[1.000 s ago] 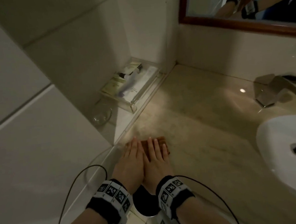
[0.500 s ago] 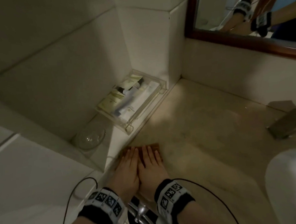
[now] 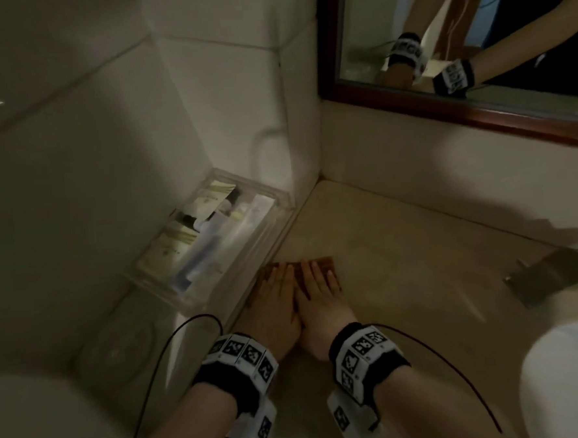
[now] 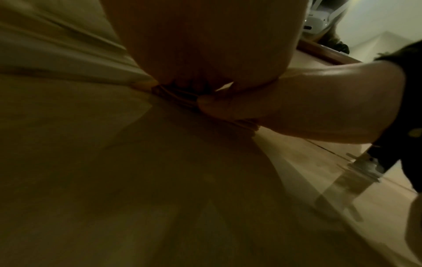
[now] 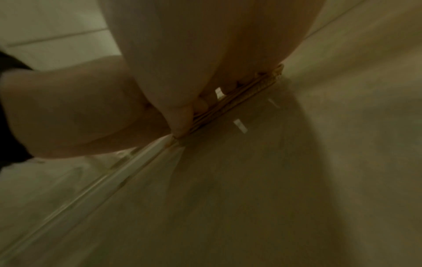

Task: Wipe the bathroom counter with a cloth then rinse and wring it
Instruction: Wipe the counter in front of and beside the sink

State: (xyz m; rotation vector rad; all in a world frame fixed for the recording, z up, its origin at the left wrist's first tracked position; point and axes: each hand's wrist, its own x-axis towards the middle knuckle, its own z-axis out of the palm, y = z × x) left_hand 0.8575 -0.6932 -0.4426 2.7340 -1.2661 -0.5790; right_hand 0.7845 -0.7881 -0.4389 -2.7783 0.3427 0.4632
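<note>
A folded brown cloth point(image 3: 325, 263) lies flat on the beige counter point(image 3: 420, 278), close to the raised ledge on the left. My left hand point(image 3: 274, 292) and right hand point(image 3: 319, 288) lie side by side on it, palms down, fingers straight, pressing it to the counter. In the left wrist view the cloth's layered edge point(image 4: 178, 95) shows under the palm, with the right hand's thumb point(image 4: 219, 106) against it. The right wrist view shows the folded cloth edge point(image 5: 239, 106) beneath my fingers.
A clear tray point(image 3: 273, 199) of toiletry tubes and sachets sits on the ledge left of the cloth. A glass dish point(image 3: 120, 354) lies nearer on that ledge. The metal faucet point(image 3: 555, 277) and white basin point(image 3: 561, 381) are at right. A wood-framed mirror point(image 3: 477, 112) hangs behind.
Both hands have pushed the cloth forward along the counter beside the ledge, toward the back corner. The head view has tilted, so the basin and faucet have slid rightward in frame.
</note>
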